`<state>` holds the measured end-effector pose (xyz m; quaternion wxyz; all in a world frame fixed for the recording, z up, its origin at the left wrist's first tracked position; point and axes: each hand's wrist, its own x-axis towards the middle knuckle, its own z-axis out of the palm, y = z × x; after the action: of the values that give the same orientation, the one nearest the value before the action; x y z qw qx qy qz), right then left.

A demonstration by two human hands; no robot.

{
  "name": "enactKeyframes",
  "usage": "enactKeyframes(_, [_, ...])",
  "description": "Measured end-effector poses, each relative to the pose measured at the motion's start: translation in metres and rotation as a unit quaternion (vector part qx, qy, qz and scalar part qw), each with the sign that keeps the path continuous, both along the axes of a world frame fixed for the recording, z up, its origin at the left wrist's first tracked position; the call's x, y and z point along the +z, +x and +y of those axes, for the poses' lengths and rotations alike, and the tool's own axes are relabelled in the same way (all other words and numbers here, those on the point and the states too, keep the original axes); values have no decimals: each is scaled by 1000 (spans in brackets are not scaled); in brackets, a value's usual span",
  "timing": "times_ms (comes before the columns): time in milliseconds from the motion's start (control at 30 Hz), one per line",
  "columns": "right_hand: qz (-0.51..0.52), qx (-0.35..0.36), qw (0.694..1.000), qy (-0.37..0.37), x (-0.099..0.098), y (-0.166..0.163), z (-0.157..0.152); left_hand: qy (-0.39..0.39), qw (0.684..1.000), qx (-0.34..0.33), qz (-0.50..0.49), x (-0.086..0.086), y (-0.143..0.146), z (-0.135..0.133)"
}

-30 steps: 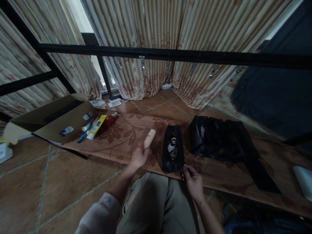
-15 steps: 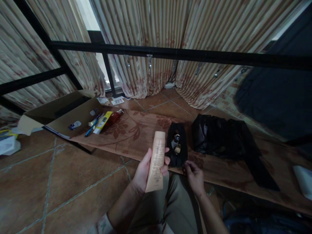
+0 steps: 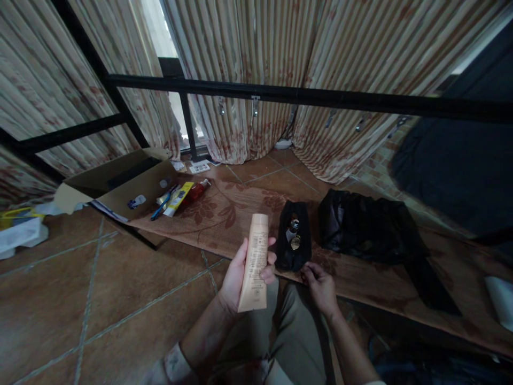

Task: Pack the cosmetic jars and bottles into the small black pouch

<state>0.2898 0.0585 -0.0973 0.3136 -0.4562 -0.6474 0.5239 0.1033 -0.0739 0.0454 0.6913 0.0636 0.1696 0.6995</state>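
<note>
A beige squeeze tube (image 3: 256, 262) with printed text is held upright, cap end up, in my left hand (image 3: 234, 280), whose fingers wrap round it. To its right, a small black pouch (image 3: 284, 251) lies open on the cloth-covered bench. Two small bottles show inside the pouch: one with a silver cap (image 3: 294, 226), the other with a gold cap (image 3: 295, 243). My right hand (image 3: 321, 289) pinches the near right corner of the pouch with its thumb and fingers.
A larger black bag (image 3: 366, 227) sits on the bench (image 3: 224, 230) to the right. Leftward are an open cardboard box (image 3: 120, 187), a yellow tube (image 3: 179, 199), a blue toothbrush (image 3: 163, 203) and a red pump bottle (image 3: 198, 191). A black metal rail (image 3: 280, 92) crosses behind, before striped curtains.
The camera view has turned slightly left, so the scene sits further right. My left hand still holds the tube, slightly shifted, and my right hand stays on the pouch corner.
</note>
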Motion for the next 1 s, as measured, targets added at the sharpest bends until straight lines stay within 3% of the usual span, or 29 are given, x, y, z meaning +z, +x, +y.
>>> enactKeyframes(667, [-8, -6, 1000, -3, -8, 1, 2, -25, 1000, -11, -5, 1, -6, -3])
enactKeyframes(767, [-10, 1, 1000, 6, -5, 0, 1, -73, 997, 18, 20, -3, -5, -1])
enactKeyframes(867, [-10, 1, 1000, 10, -2, 0, 0, -136, 984, 89, 68, -9, -6, 0])
enactKeyframes(1000, [-7, 0, 1000, 7, 0, 0, 0, -125, 968, 159, 152, -13, -7, -1])
